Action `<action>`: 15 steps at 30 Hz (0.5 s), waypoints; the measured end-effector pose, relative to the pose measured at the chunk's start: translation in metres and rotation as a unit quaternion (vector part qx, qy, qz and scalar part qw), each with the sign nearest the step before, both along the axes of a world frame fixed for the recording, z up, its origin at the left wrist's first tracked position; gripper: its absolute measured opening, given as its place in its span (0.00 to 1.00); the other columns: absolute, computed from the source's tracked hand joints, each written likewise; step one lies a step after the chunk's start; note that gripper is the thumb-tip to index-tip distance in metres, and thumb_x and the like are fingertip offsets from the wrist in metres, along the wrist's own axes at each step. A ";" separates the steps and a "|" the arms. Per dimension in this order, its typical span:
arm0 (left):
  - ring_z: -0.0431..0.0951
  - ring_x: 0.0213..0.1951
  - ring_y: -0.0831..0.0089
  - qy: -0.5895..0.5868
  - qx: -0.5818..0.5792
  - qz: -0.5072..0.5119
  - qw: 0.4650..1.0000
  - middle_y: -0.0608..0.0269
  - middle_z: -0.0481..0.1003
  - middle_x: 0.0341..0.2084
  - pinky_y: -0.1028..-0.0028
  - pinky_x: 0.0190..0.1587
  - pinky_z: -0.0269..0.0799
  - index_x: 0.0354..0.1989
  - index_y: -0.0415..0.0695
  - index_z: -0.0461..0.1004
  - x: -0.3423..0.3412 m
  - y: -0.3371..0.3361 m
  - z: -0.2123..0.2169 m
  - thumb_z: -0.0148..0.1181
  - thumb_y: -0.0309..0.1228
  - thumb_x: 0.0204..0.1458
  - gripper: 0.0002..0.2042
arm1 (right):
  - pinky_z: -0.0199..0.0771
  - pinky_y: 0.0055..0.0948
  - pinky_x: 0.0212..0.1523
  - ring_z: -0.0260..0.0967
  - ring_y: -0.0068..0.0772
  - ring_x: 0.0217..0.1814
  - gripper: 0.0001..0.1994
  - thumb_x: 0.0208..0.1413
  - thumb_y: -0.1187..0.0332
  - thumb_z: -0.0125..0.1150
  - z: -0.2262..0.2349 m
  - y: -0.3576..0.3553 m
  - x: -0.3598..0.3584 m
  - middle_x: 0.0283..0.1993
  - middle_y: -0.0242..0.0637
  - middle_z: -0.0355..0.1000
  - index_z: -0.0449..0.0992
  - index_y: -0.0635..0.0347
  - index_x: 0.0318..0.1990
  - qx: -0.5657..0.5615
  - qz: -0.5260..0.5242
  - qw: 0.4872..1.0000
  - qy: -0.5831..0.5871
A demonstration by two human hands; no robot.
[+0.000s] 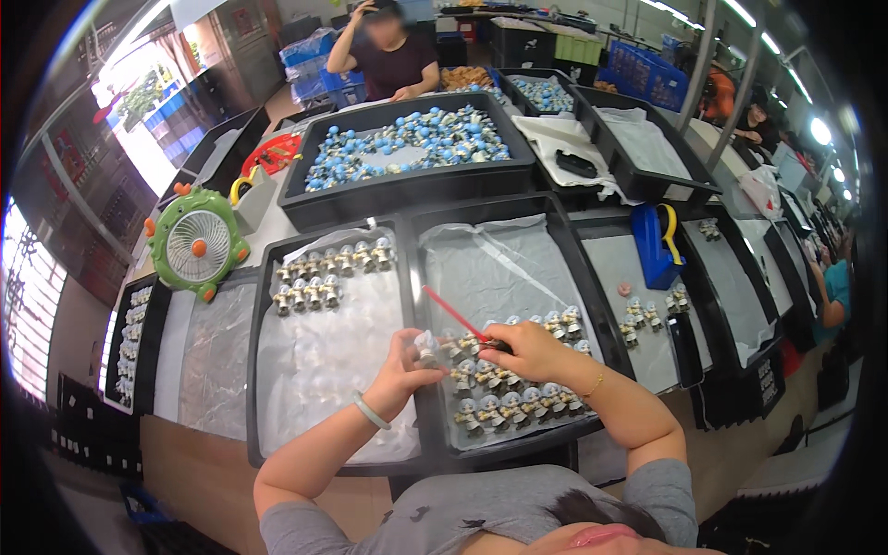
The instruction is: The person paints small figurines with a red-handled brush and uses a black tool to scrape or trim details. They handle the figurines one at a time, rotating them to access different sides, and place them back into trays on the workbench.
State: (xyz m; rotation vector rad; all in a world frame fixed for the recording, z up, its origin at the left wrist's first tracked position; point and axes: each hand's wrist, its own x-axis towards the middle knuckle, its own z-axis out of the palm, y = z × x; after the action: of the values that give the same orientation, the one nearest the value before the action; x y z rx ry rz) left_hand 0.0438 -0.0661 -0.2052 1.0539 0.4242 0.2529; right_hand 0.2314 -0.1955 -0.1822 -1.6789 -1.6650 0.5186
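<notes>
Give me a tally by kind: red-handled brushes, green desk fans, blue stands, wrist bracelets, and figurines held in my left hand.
Red-handled brush, in the right hand: 1
Green fan: 1
Blue stand: 1
Bracelets, white bracelet and gold bracelet: 2
Figurine in the left hand: 1
Total: 6

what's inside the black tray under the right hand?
Black tray: clear plastic liner and rows of small grey figurines at its near end. The right hand, holding a red brush, covers some.
</notes>
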 end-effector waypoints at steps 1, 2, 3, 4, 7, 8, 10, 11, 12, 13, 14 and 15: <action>0.71 0.38 0.69 0.004 0.000 0.001 1.000 0.54 0.60 0.48 0.73 0.43 0.67 0.46 0.48 0.48 -0.001 0.000 0.001 0.52 0.15 0.38 0.27 | 0.61 0.30 0.21 0.64 0.39 0.17 0.11 0.48 0.61 0.54 -0.006 0.000 0.000 0.16 0.41 0.66 0.70 0.60 0.33 0.015 0.005 1.000 -0.002; 0.71 0.38 0.68 0.004 -0.001 0.000 1.000 0.54 0.60 0.48 0.73 0.42 0.67 0.46 0.48 0.48 0.000 0.001 0.000 0.52 0.15 0.38 0.27 | 0.61 0.31 0.22 0.64 0.39 0.18 0.11 0.48 0.61 0.54 -0.006 0.001 0.001 0.16 0.41 0.66 0.70 0.59 0.33 0.028 0.009 1.000 -0.008; 0.72 0.37 0.68 -0.002 -0.003 0.005 1.000 0.54 0.61 0.48 0.73 0.41 0.68 0.46 0.48 0.48 -0.001 0.002 -0.001 0.52 0.15 0.38 0.27 | 0.62 0.32 0.23 0.65 0.42 0.20 0.12 0.49 0.61 0.53 -0.001 0.000 0.000 0.19 0.43 0.67 0.69 0.60 0.34 -0.007 0.012 1.000 -0.007; 0.72 0.37 0.67 -0.004 -0.005 0.001 1.000 0.54 0.61 0.48 0.73 0.41 0.68 0.46 0.48 0.48 0.001 0.001 -0.001 0.52 0.14 0.38 0.27 | 0.63 0.34 0.25 0.66 0.44 0.23 0.13 0.49 0.60 0.52 0.007 -0.001 -0.001 0.22 0.44 0.68 0.69 0.61 0.35 -0.042 0.014 0.999 -0.004; 0.72 0.37 0.67 0.002 -0.007 0.004 1.000 0.53 0.60 0.48 0.73 0.42 0.68 0.45 0.48 0.47 0.000 0.001 -0.001 0.52 0.14 0.38 0.27 | 0.63 0.36 0.27 0.66 0.47 0.26 0.13 0.49 0.60 0.51 0.013 -0.002 0.002 0.25 0.46 0.69 0.68 0.61 0.36 -0.076 0.020 0.997 -0.007; 0.72 0.37 0.67 0.003 -0.003 0.002 1.000 0.53 0.60 0.48 0.72 0.42 0.68 0.45 0.48 0.47 -0.001 0.001 -0.001 0.52 0.14 0.38 0.27 | 0.63 0.36 0.26 0.66 0.47 0.25 0.13 0.50 0.60 0.51 0.011 -0.002 -0.001 0.24 0.46 0.69 0.68 0.61 0.36 -0.077 0.022 0.997 -0.006; 0.72 0.38 0.67 0.004 0.005 -0.001 1.000 0.53 0.60 0.48 0.72 0.42 0.67 0.45 0.47 0.47 0.000 0.001 0.000 0.52 0.15 0.38 0.27 | 0.62 0.34 0.25 0.65 0.45 0.23 0.13 0.49 0.60 0.52 0.011 -0.002 -0.001 0.22 0.45 0.68 0.69 0.61 0.35 -0.051 0.016 0.999 0.000; 0.71 0.38 0.67 0.004 0.008 0.000 1.000 0.52 0.60 0.48 0.71 0.43 0.67 0.45 0.47 0.47 0.000 0.001 0.000 0.52 0.15 0.38 0.27 | 0.62 0.32 0.22 0.65 0.43 0.20 0.12 0.49 0.61 0.53 0.005 -0.001 -0.001 0.19 0.43 0.67 0.69 0.61 0.35 -0.019 0.015 1.000 -0.003; 0.71 0.38 0.67 0.004 0.008 0.000 1.000 0.52 0.60 0.48 0.72 0.43 0.67 0.45 0.47 0.47 -0.001 0.001 0.000 0.52 0.15 0.38 0.27 | 0.61 0.30 0.20 0.64 0.40 0.17 0.12 0.48 0.61 0.54 0.002 0.000 -0.002 0.17 0.42 0.66 0.70 0.60 0.34 0.014 0.015 1.000 -0.007; 0.71 0.38 0.67 0.003 0.008 0.000 1.000 0.52 0.60 0.48 0.72 0.43 0.67 0.45 0.47 0.47 -0.001 0.001 0.000 0.52 0.15 0.38 0.27 | 0.61 0.31 0.20 0.64 0.41 0.17 0.12 0.48 0.61 0.54 0.004 0.000 -0.002 0.17 0.42 0.66 0.70 0.61 0.33 0.013 0.018 1.000 -0.003; 0.71 0.37 0.67 0.003 0.007 -0.001 1.000 0.52 0.60 0.48 0.72 0.43 0.67 0.45 0.47 0.47 -0.001 0.001 0.000 0.52 0.15 0.38 0.27 | 0.61 0.31 0.20 0.64 0.41 0.18 0.12 0.48 0.61 0.54 0.003 0.000 -0.002 0.17 0.42 0.66 0.70 0.61 0.33 0.013 0.016 1.000 -0.004; 0.71 0.38 0.67 0.004 0.007 -0.002 1.000 0.52 0.60 0.48 0.72 0.43 0.67 0.45 0.47 0.47 -0.001 0.000 0.002 0.52 0.15 0.38 0.27 | 0.61 0.31 0.20 0.64 0.41 0.18 0.12 0.48 0.61 0.54 0.002 -0.001 -0.002 0.17 0.42 0.66 0.69 0.61 0.33 0.014 0.013 1.000 -0.005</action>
State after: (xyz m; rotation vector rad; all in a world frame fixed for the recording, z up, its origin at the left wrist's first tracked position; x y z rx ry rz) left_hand 0.0428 -0.0658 -0.2036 1.0704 0.4269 0.2488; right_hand 0.2298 -0.1964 -0.1806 -1.6438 -1.6968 0.4979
